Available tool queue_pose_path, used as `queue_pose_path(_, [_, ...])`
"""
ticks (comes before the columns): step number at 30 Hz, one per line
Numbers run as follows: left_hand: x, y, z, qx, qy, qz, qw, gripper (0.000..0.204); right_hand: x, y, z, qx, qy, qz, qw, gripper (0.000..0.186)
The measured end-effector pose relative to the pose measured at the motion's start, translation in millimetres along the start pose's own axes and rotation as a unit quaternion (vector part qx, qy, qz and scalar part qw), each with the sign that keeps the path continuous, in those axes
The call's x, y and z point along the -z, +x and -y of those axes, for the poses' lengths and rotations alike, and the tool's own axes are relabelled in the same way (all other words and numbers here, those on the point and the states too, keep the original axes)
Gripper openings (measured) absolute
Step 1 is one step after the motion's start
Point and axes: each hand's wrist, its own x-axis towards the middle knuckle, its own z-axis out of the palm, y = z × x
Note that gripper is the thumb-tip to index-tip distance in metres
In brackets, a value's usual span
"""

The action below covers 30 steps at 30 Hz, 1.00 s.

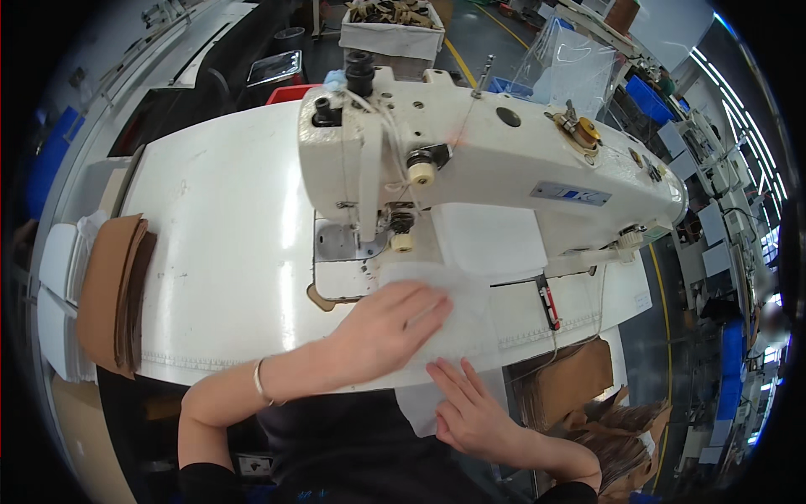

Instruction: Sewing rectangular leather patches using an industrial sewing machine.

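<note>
A translucent white sheet lies in front of the sewing machine and hangs over the table edge. My left hand is over this sheet, its fingers bent and pressed together; whatever they hold is hidden. Lower right, my right hand touches the sheet with two fingers stretched out and the others curled. A stack of white pieces rests under the machine arm, right of the needle area. A small red-and-black tool lies to the right of the sheet.
A white table carries brown pieces and white pieces at left. More brown sheets sit low at right, beside my right forearm. Behind stand a white bin of scraps, a red tray and blue crates.
</note>
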Motion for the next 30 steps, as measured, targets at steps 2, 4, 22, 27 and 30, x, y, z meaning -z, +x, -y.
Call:
queue_pose_path(2, [22, -57, -31, 0.084, 0.045, 0.098, 0.991, 0.045, -9, 18, 17, 0.036, 0.046, -0.014, 0.998, 0.023])
queue_pose_path(4, [43, -97, -29, 0.131, 0.047, 0.114, 0.984, 0.045, -17, 42, 27, 0.077, 0.096, -0.031, 0.992, 0.024])
queue_pose_path(22, [271, -280, 26, 0.427, 0.416, -0.024, 0.803, 0.005, -28, 191, 40, 0.195, 0.029, -0.073, 0.978, 0.055])
queue_pose_path(27, [283, -284, 38, 0.48, 0.37, -0.029, 0.795, 0.005, -27, 201, 52, 0.226, 0.104, -0.048, 0.967, 0.052])
queue_pose_path(30, [284, -265, 36, 0.425, 0.439, -0.05, 0.79, 0.017, -27, 226, 68, 0.132, 0.334, 0.054, 0.932, 0.049])
